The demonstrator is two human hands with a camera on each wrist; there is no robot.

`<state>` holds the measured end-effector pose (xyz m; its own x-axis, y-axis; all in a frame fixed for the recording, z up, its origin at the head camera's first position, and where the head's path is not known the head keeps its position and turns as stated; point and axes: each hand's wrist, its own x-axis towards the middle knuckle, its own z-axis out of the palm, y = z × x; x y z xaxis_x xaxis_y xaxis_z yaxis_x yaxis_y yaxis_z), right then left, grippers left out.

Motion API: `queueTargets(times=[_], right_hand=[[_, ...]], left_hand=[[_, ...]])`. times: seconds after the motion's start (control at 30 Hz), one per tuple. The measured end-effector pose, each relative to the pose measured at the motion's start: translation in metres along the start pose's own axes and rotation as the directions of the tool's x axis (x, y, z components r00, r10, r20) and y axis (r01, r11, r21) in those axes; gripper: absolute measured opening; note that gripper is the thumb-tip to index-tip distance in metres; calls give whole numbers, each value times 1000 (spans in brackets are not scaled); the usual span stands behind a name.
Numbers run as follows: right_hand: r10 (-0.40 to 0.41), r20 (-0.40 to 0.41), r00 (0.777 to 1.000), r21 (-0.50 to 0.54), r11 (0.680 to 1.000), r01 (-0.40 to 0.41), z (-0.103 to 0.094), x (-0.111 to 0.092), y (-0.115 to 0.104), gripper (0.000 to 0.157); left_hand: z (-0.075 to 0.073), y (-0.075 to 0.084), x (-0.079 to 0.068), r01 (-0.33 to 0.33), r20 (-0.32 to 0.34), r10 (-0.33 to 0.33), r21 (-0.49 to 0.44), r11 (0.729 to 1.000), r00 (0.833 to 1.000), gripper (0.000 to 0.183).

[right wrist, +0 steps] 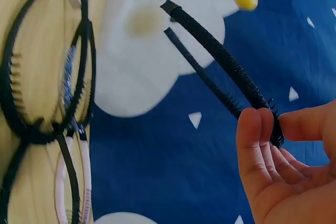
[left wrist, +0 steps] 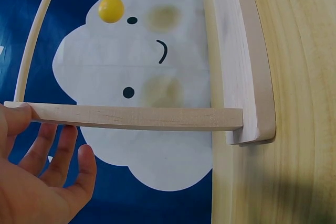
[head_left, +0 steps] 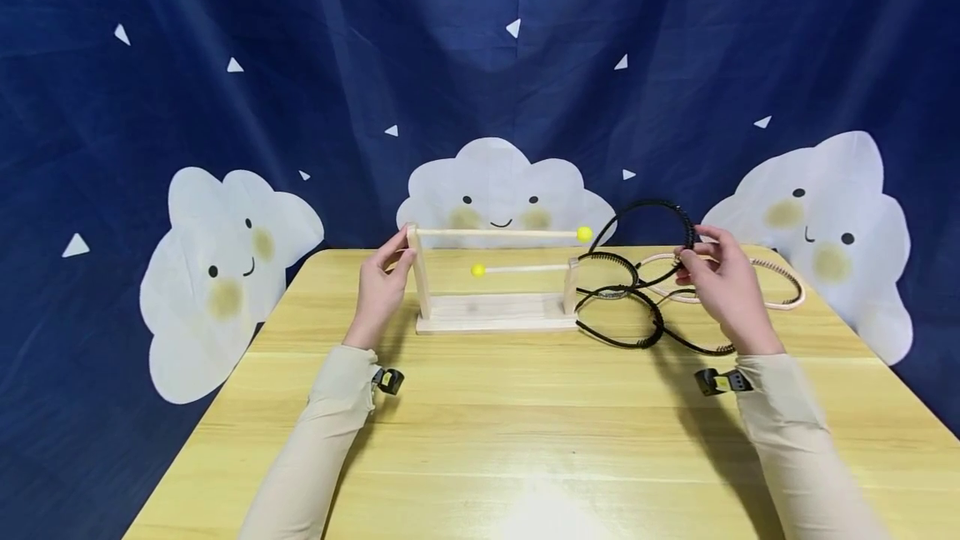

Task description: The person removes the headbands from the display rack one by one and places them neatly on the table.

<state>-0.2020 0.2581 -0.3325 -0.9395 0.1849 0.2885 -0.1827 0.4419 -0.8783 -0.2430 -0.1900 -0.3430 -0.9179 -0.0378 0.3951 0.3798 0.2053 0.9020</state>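
Note:
A pale wooden rack point(head_left: 495, 312) stands upright on the table, with two horizontal rods ending in yellow balls. My left hand point(head_left: 381, 288) grips the top of its left post point(left wrist: 136, 117), thumb on one side and fingers on the other. In my right hand point(head_left: 723, 282) a black toothed headband point(right wrist: 220, 59) is pinched between thumb and fingers, held up with its open ends toward the rack. The yellow ball point(head_left: 584, 234) of the upper rod is close to those ends. Below, several other headbands lie around the rack's right side, partly overlapping.
A black headband point(head_left: 622, 346) lies against the rack's right end. Farther right is a pink headband point(head_left: 795, 300), partly behind my right hand. The wooden table point(head_left: 480, 415) ends at a blue curtain point(head_left: 450, 40) printed with white clouds.

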Motion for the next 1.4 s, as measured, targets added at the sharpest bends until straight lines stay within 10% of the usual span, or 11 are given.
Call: queueTargets(times=[0.33,0.93,1.13,1.4], right_hand=[[64,-114,991,417,909,-11,-52,1,5,38],[213,-242,947,714,700,25,-134,-15,32,32],[268,-247,931,742,670,4,-150,-20,58,32],[300,-162,940,700,706,-105,-166,-30,96,30]], left_hand=[[-1,-2,2,16,7,-16,6,1000,1000,46],[-2,2,0,-21,7,21,16,1000,1000,46],[-4,1,-1,-15,6,15,21,1000,1000,47],[-4,3,-1,-15,0,15,27,1000,1000,46]])
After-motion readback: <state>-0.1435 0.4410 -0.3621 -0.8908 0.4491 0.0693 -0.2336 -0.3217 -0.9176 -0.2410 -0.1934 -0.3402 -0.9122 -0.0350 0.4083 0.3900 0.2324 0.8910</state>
